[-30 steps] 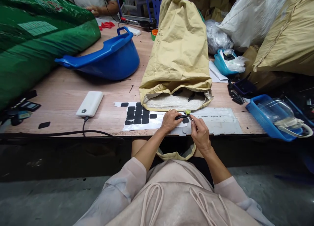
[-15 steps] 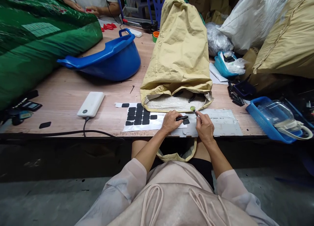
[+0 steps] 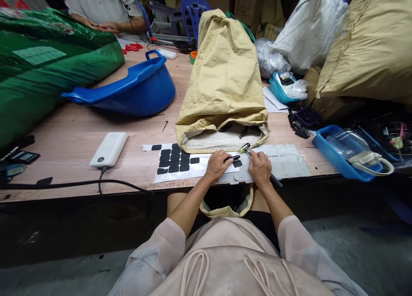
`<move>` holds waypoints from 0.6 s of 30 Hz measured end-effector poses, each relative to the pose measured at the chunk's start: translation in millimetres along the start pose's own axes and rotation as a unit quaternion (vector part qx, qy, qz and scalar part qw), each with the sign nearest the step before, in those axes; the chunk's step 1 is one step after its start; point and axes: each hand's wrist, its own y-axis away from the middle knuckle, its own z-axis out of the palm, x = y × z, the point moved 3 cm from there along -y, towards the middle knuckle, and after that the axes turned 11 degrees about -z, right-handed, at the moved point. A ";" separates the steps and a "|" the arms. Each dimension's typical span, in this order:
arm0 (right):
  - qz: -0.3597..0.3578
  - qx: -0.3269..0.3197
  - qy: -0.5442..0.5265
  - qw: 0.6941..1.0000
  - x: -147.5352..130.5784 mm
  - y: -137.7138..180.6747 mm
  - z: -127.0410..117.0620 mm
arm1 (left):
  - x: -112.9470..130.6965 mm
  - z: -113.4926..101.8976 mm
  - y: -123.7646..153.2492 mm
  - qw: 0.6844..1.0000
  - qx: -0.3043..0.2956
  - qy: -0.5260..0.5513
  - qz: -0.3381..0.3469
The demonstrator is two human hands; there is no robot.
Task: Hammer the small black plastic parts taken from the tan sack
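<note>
My left hand [image 3: 218, 164] is closed on a small black stick-shaped part [image 3: 233, 158] that points right, just above a white sheet with several black square pads [image 3: 173, 161]. My right hand [image 3: 259, 168] is closed on a thin tool with a metal head and a green tip [image 3: 244, 149]; its dark handle sticks out past the table edge. The tool's head sits close to the black part's end. Both hands rest at the wooden table's [image 3: 80, 135] front edge, before the open mouth of a tan paper sack [image 3: 223, 79].
A white power bank [image 3: 109, 149] with a black cable lies left. A blue tub [image 3: 135, 88] and a green bag [image 3: 41, 77] stand behind it. At right is a blue basket with a clear jug [image 3: 350, 152]. Another person's hands [image 3: 103, 27] work at the far end.
My right hand has lowered the tool head from over the sack mouth down toward the black part. The view has shifted, so everything sits a little left and lower.
</note>
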 end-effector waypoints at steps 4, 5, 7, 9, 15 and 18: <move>0.007 -0.008 0.001 1.000 -0.7 -0.8 -1.1 | 8.3 -3.0 28.6 0.999 0.004 -0.007 0.049; 0.007 -0.011 0.001 1.000 -1.0 -0.8 -1.1 | 10.2 -1.7 40.9 0.997 -0.001 -0.010 0.071; 0.008 -0.018 -0.001 1.000 -1.4 -0.6 -0.7 | 12.5 3.5 67.6 0.993 -0.024 -0.023 0.110; 0.010 -0.025 -0.004 1.000 -1.5 -0.4 0.0 | 12.8 10.4 91.4 0.990 -0.047 -0.051 0.126; 0.009 -0.013 0.001 1.000 -1.9 0.6 1.6 | 21.2 11.8 99.1 0.988 -0.024 -0.076 0.132; 0.002 -0.005 0.006 1.000 -2.7 1.3 1.8 | 27.3 -2.5 55.7 0.993 0.031 -0.051 0.105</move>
